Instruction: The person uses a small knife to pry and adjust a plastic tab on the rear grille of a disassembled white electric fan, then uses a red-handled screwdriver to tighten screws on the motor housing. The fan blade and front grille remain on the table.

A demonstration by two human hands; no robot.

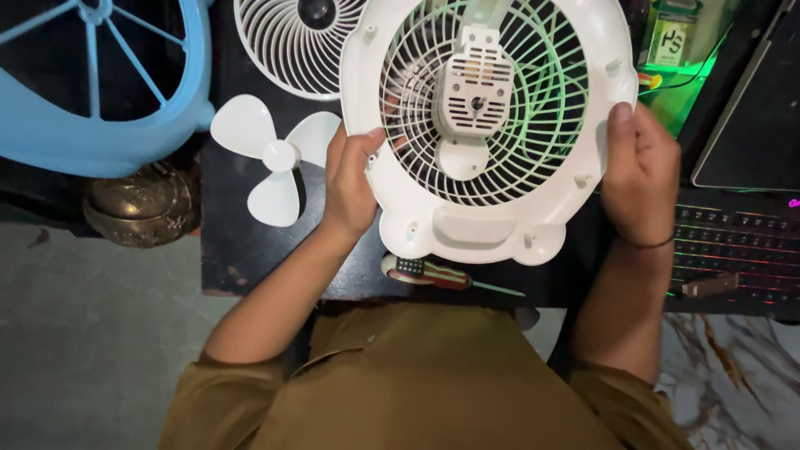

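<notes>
I hold a round white plastic fan housing (487, 225) with a grille and a central motor mount, lifted above a dark table (242, 250). My left hand (350, 179) grips its left rim, thumb on the edge. On the opposite rim sits my right hand (637, 162), fingers wrapped behind. A white three-blade fan propeller (279, 158) lies on the table just left of my left hand. Under the housing, near the table's front edge, rests a screwdriver (442, 275) with a patterned red handle.
A second white grille (287, 46) lies at the back. A light blue fan frame (108, 92) fills the upper left, with a brass-coloured bowl (142, 204) below it. A lit keyboard (733, 258) and a laptop (750, 108) stand at the right.
</notes>
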